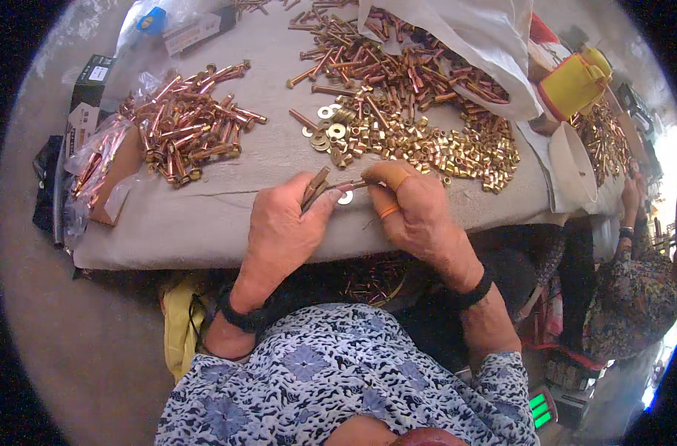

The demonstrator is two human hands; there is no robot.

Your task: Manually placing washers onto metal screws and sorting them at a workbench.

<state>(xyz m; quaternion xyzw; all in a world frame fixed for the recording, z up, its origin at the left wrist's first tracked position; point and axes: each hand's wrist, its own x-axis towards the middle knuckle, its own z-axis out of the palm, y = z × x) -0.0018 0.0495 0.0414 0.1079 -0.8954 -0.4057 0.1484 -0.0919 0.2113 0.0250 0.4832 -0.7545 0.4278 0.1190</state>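
Observation:
My left hand point(282, 227) is closed around a few brassy bolts point(315, 186), their ends poking up between thumb and fingers. From its thumb tip a thin bolt point(346, 186) reaches across to my right hand point(427, 219), which pinches the other end; the fingers hide what sits there. Orange bands wrap two fingers of the right hand. A loose washer point(345, 198) lies just below the bolt. Beyond my hands are flat washers point(337, 131), a heap of short brassy nuts or sleeves point(442, 152) and a large pile of long bolts point(409, 78).
A second bolt pile point(193, 123) lies at left, beside a cardboard box point(123, 175) holding bagged bolts. A white plastic sack point(479, 37) spills bolts at the back. A yellow container point(574, 85) and white bowl point(572, 163) stand right. Another person's hand point(633, 193) is at far right.

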